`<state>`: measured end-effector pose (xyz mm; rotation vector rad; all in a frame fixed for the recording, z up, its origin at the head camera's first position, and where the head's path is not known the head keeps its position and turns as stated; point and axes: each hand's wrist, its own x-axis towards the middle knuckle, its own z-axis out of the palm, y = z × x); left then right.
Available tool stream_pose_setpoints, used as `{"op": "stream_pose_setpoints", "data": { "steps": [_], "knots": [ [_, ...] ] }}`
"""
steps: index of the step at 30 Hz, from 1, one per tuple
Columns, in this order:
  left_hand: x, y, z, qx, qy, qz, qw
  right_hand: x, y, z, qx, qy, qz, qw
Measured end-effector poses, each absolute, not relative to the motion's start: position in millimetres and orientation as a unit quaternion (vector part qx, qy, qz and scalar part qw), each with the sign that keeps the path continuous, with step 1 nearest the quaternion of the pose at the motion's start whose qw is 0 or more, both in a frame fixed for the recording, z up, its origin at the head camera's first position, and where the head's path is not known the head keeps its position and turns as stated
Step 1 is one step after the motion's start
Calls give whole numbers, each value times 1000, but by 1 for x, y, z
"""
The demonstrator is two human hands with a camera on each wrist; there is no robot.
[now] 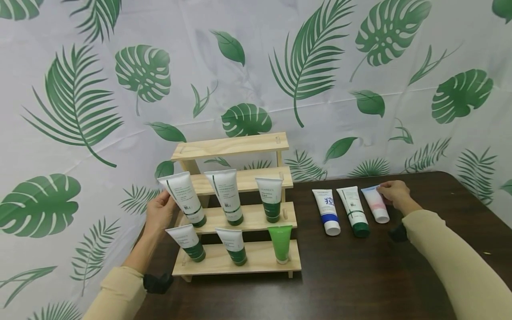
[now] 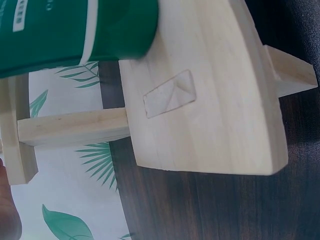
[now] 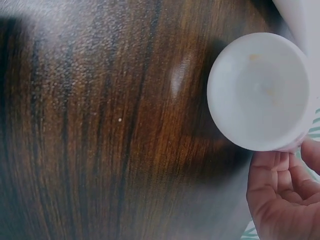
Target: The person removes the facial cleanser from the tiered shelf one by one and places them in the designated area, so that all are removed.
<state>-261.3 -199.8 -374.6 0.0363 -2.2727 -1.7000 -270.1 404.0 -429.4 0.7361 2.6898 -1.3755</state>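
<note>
In the head view my right hand (image 1: 396,194) grips the crimped end of a pink, white and pale blue squeeze tube (image 1: 377,206) at the right of a row. Its round white cap (image 3: 258,92) faces the right wrist camera, with the curled fingers (image 3: 285,185) beside it. Beside the display rack's left end is my left hand (image 1: 158,209), right at the edge of a large white tube with a green cap (image 1: 184,198). That tube partly hides its fingertips; I cannot tell whether they hold the tube or the rack. A wooden post (image 2: 15,145) stands close to this hand.
The stepped wooden rack (image 1: 240,271) carries several upright tubes, among them a bright green tube (image 1: 281,243). Left of the gripped tube lie a blue-banded white tube (image 1: 326,211) and a green-capped white tube (image 1: 352,209) on the dark table (image 1: 352,280). A leaf-patterned cloth (image 1: 256,84) hangs behind.
</note>
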Motion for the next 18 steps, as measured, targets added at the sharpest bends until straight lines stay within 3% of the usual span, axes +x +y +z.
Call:
{"op": "stream_pose_setpoints", "data": {
  "steps": [18],
  "knots": [
    [-259, -200, -371, 25, -797, -589, 134, -269, 411, -434, 245, 859, -450, 10]
  ]
}}
